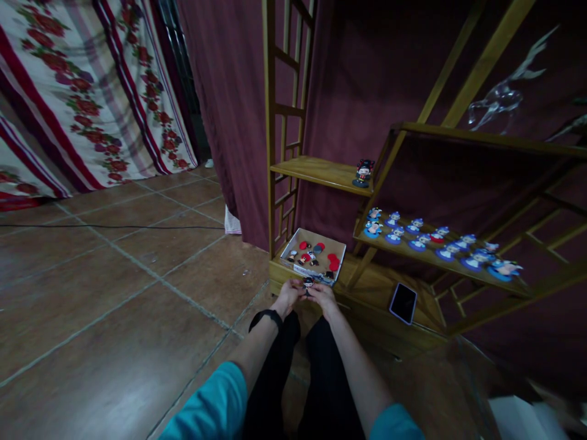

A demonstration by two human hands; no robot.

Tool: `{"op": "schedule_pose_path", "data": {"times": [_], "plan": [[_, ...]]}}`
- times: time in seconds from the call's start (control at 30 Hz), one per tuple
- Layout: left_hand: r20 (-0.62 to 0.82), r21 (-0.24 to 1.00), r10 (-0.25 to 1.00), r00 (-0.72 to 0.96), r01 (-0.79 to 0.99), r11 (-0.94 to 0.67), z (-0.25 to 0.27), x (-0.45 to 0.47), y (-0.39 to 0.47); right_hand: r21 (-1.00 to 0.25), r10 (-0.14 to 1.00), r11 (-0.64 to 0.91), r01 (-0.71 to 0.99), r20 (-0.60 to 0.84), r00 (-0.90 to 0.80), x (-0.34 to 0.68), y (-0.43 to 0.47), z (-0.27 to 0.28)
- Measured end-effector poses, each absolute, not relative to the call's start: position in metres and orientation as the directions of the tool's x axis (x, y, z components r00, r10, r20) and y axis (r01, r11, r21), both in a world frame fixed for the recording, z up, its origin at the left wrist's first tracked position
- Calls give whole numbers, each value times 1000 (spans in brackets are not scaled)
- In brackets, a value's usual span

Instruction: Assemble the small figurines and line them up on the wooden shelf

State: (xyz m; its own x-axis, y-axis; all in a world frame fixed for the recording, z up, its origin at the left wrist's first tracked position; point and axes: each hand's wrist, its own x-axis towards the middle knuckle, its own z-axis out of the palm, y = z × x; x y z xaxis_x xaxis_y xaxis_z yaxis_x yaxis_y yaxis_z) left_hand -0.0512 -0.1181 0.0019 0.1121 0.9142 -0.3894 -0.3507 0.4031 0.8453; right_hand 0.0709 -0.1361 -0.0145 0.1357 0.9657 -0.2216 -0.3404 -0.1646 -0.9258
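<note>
Between both hands, in front of the shallow cardboard box [342, 247], a small dark-haired figurine [308, 283] is held upright. My left hand [288, 296], below a black wristband, is closed on its left side. From the other side my right hand [323, 297] pinches the same figurine. Inside the box lie several loose figurine parts [313, 259] and red round pieces [334, 263]. A similar figurine [364, 173] with dark hair and a dark base stands at the right end of the upper shelf [321, 171].
Several blue-and-white figurines [420, 242] stand in rows on the right shelf [426, 260]. A tablet [403, 303] lies on the lower ledge. A clear deer-like ornament [498, 101] stands higher up. A dark cable [114, 227] crosses the tiled floor at left.
</note>
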Motion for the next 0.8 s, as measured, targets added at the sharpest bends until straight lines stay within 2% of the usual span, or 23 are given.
{"op": "schedule_pose_path", "data": {"times": [0.53, 0.8], "plan": [[-428, 836, 903, 26, -367, 407, -8, -47, -113, -954, 961, -118, -276, -180, 212, 63, -134, -15], [-436, 836, 900, 21, -361, 413, -3, -47, -115, -951, 961, -89, -297, -161, 226, 60, -138, -8]]}}
